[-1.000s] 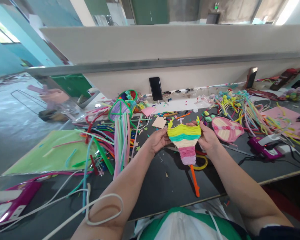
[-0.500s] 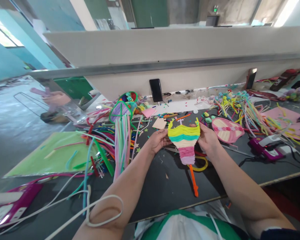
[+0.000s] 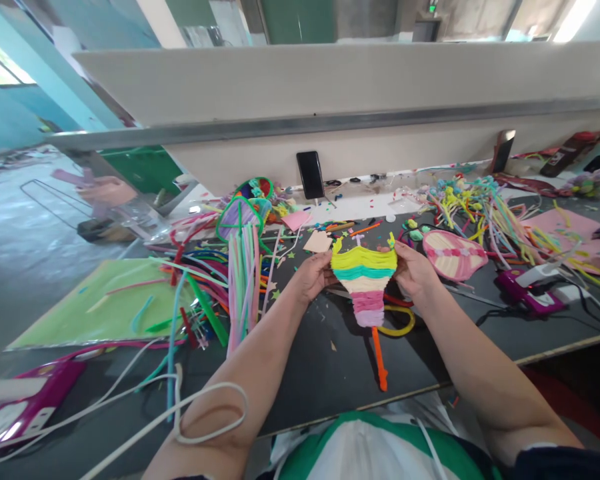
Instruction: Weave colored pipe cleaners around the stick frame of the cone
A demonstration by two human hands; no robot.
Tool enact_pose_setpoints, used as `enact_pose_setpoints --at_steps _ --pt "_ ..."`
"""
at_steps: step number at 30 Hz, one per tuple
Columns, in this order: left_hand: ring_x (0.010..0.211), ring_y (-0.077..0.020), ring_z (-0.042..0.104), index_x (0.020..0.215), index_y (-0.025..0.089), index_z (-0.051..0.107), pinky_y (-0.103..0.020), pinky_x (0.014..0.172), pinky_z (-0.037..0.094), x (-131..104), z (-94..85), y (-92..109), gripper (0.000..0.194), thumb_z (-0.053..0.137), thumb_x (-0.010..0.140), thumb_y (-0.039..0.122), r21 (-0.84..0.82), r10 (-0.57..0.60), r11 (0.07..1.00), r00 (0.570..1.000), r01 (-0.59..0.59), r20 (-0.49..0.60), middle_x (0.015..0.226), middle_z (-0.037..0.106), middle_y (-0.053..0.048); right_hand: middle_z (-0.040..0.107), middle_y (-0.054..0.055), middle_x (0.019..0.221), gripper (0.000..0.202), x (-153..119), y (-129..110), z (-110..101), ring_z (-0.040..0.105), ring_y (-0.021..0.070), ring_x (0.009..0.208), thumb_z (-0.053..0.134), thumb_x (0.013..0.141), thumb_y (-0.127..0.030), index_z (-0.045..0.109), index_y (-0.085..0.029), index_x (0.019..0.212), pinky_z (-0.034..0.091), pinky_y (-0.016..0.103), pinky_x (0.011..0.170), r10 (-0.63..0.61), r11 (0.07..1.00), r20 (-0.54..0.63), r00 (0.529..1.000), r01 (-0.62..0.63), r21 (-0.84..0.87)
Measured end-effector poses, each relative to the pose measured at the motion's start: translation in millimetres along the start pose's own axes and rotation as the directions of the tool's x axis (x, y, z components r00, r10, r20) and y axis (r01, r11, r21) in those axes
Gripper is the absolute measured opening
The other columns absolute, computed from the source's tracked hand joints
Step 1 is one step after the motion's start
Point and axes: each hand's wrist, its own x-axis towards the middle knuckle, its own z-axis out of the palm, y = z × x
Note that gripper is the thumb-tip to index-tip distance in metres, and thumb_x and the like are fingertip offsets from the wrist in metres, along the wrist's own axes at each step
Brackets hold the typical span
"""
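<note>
Between my two hands, above the dark table, is a pipe-cleaner craft piece striped yellow, teal, cream, pink and lilac. An orange stem hangs from its narrow lower end. My left hand pinches its left edge, thumb in front and fingers partly hidden behind. At the upper right corner, my right hand grips the other edge. Behind the piece lies a pair of scissors with a yellow handle, partly covered. To the right of my right hand rests a pink and cream leaf-shaped piece.
Bundled pastel pipe cleaners lie left of my left arm, near a green plastic-wrapped sheet. A phone leans on the white partition. Purple power strips with cables stand right and front left. A white cable crosses my left forearm.
The striped piece and both hands have shifted slightly left in view, and the orange stem hangs a little straighter. Both hands keep their hold.
</note>
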Motion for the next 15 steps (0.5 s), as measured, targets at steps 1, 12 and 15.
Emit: enact_pose_setpoints --at_steps 1,12,15 --pt "0.061 -0.0178 0.067 0.098 0.01 0.066 -0.03 0.061 0.057 0.4 0.1 -0.6 0.029 0.067 0.079 0.032 0.002 0.006 1.0 1.0 -0.006 -0.005 0.078 0.072 -0.011 0.075 0.004 0.074 0.014 0.2 0.3 0.1 0.071 0.0249 0.086 0.056 0.079 -0.015 0.064 -0.018 0.09 0.054 0.045 0.087 -0.003 1.0 -0.018 1.0 0.002 -0.007" --pt "0.055 -0.0166 0.065 0.087 0.011 0.064 -0.03 0.058 0.054 1.5 0.0 -6.2 0.025 0.069 0.076 0.033 0.05 0.025 0.999 0.995 -0.02 -0.097 0.072 0.07 -0.009 0.074 0.003 0.075 0.018 1.9 5.6 1.2 0.071 0.0194 0.07 0.058 0.075 -0.013 0.063 -0.022 0.09 0.058 0.038 0.077 -0.137 0.987 -0.062 0.989 0.132 -0.088" --pt "0.053 -0.0161 0.064 0.085 0.012 0.062 -0.03 0.056 0.054 4.8 -2.2 -8.4 0.023 0.067 0.077 0.032 0.067 0.04 0.997 0.991 -0.032 -0.127 0.073 0.07 -0.009 0.074 0.005 0.075 0.022 1.8 7.6 2.9 0.07 0.0195 0.068 0.059 0.074 -0.011 0.063 -0.022 0.092 0.058 0.038 0.072 -0.155 0.986 -0.058 0.986 0.151 -0.064"
